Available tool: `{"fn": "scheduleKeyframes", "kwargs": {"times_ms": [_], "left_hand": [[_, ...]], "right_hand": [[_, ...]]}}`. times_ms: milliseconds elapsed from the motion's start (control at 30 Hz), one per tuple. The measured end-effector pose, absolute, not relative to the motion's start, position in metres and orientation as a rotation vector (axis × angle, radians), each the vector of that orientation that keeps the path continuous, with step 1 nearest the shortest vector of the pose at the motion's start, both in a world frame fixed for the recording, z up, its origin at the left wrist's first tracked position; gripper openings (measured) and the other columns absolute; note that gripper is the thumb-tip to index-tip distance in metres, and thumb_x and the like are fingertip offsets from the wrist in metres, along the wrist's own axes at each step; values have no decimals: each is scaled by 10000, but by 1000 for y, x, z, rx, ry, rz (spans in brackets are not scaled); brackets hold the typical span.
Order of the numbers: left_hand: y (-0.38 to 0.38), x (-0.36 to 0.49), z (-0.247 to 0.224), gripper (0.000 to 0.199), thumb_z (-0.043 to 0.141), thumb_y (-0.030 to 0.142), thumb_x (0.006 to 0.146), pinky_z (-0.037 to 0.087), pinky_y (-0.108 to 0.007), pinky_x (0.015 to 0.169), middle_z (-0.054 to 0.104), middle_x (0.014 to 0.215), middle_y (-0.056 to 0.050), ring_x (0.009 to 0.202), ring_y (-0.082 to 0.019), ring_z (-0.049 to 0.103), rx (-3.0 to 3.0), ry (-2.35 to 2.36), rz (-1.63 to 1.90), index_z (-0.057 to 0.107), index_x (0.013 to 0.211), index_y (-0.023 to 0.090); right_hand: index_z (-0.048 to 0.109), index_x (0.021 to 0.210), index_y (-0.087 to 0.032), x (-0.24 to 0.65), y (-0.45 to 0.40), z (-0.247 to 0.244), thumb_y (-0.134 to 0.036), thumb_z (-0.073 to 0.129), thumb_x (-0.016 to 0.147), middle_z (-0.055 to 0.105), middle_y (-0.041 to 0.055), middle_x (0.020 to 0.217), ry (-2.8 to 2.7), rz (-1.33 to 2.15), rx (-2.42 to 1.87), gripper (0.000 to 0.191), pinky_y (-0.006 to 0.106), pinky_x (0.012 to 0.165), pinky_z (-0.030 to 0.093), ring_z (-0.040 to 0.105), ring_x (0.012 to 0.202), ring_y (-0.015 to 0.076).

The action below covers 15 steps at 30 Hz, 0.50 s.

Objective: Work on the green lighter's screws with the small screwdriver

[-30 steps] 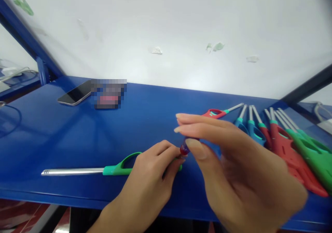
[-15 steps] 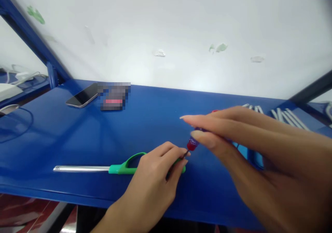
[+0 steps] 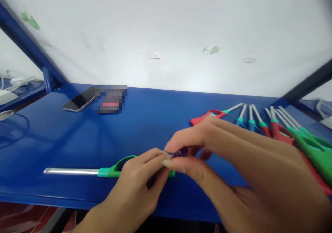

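A green long-nosed gas lighter [image 3: 104, 172] lies on its side near the front of the blue shelf, its metal tube pointing left. My left hand [image 3: 141, 177] is closed over the handle end of that lighter, hiding most of it. My right hand [image 3: 225, 160] pinches a small screwdriver [image 3: 181, 152] between thumb and fingers, right against the left fingertips. Only a dark purple bit of the screwdriver's handle shows; its shaft and tip are hidden by the fingers.
A red lighter [image 3: 198, 119] lies beyond my right hand. Several blue, red and green lighters [image 3: 308, 146] are grouped at the right. A phone [image 3: 80, 100] and a blurred-out dark object [image 3: 110, 103] sit at the back left. A white wall [image 3: 166, 29] rises behind the blue shelf [image 3: 64, 136].
My right hand has moved down and left with the screwdriver, bringing its handle to the left fingertips. The view has shifted slightly, and more lighters show at the right.
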State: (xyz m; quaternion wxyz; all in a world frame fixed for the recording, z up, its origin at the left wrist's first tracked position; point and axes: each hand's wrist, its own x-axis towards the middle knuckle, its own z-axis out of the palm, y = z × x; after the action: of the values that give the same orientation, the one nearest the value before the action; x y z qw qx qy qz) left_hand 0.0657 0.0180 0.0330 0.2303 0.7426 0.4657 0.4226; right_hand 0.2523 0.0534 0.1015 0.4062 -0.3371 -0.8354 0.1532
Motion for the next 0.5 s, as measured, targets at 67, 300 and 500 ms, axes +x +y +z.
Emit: {"fn": "scheduleKeyframes", "kwargs": {"times_ms": [67, 300, 500], "left_hand": [[19, 66, 33, 281, 549, 69, 991, 580, -201, 730, 594, 690, 59, 725, -105, 672, 2042, 1281, 1171, 563, 756, 222], [18, 65, 33, 248, 549, 103, 1031, 570, -231, 756, 750, 984, 19, 840, -120, 714, 2017, 1272, 1101, 731, 1104, 255], [17, 65, 34, 242, 554, 50, 1001, 588, -218, 750, 748, 927, 23, 785, -112, 710, 2093, 1234, 1208, 694, 958, 242]], "right_hand": [[637, 977, -348, 252, 53, 99, -343, 723, 998, 734, -120, 814, -2078, 356, -851, 89, 191, 524, 539, 698, 592, 103], [652, 1072, -358, 254, 56, 99, -414, 670, 1033, 788, -93, 970, -2103, 323, -820, 71, 186, 651, 601, 723, 637, 108], [720, 1196, -392, 261, 56, 105, -272, 541, 1092, 816, -60, 1177, -2198, 486, -711, 240, 194, 738, 649, 817, 921, 170]]}}
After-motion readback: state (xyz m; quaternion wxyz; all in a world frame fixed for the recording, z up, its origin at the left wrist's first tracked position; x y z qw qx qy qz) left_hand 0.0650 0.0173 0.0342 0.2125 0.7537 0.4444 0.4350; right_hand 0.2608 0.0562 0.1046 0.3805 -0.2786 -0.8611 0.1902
